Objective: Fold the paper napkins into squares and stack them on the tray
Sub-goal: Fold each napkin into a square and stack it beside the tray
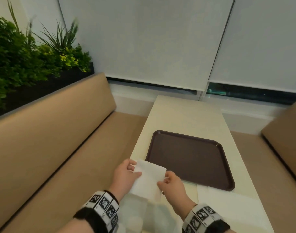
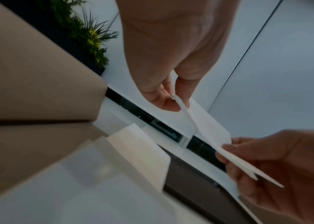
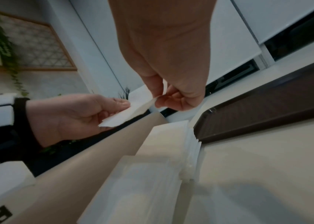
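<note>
A white paper napkin (image 1: 148,177) is held in the air over the near left corner of the table, both hands pinching it. My left hand (image 1: 127,174) pinches its left edge between thumb and fingers. My right hand (image 1: 171,184) pinches its right edge. In the left wrist view the napkin (image 2: 210,128) is seen edge-on, folded double, between my left hand (image 2: 169,97) and my right hand (image 2: 248,165). The right wrist view shows the napkin (image 3: 127,115) spanning both hands. The dark brown tray (image 1: 191,158) lies bare on the table beyond the hands.
More white napkins (image 1: 160,214) lie flat on the cream table (image 1: 186,115) below the hands, and another sheet (image 1: 228,202) lies right of them. In the right wrist view the napkin pile (image 3: 152,174) sits beside the tray (image 3: 267,109). Tan benches (image 1: 51,148) flank the table.
</note>
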{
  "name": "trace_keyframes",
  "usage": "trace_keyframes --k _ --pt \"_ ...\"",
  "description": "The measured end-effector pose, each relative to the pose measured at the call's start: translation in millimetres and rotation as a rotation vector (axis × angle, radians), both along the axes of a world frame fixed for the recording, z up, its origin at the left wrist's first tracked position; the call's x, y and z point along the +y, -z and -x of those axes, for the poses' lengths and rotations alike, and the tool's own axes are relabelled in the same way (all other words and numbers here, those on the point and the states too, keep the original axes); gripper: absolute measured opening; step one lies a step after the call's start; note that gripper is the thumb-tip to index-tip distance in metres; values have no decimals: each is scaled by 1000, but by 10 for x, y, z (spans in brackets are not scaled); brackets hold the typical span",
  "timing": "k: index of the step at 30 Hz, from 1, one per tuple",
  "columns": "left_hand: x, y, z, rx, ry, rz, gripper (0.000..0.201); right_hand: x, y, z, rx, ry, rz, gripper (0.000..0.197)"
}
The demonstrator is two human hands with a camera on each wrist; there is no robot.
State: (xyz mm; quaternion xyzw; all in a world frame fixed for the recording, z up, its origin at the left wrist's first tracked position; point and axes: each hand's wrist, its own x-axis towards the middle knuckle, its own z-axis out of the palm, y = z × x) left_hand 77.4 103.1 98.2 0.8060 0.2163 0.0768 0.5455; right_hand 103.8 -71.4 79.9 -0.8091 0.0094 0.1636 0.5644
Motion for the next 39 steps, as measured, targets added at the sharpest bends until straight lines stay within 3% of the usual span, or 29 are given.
trace_keyframes --k 5,11,15,18,23,30,36,39 --pt "177 216 -366 79 -19 -156 23 243 133 -248 -92 84 32 27" --pt "296 479 -499 133 -46 -234 23 389 330 -438 -182 -51 211 15" --pt "316 576 -571 132 -47 -244 22 440 432 -486 -187 -125 307 20" --pt "326 612 -614 167 -46 -286 21 453 489 -485 -171 -187 355 7" --pt "326 638 -636 256 -20 -483 27 460 510 -452 -137 -375 539 20" --pt "337 480 -653 306 -7 -536 21 342 329 -428 -136 -345 517 22" --pt "180 81 -449 240 78 -552 23 -37 98 -232 -139 -256 398 25" --pt "-46 -144 -161 85 203 -533 23 -621 122 58 -75 -424 540 27"
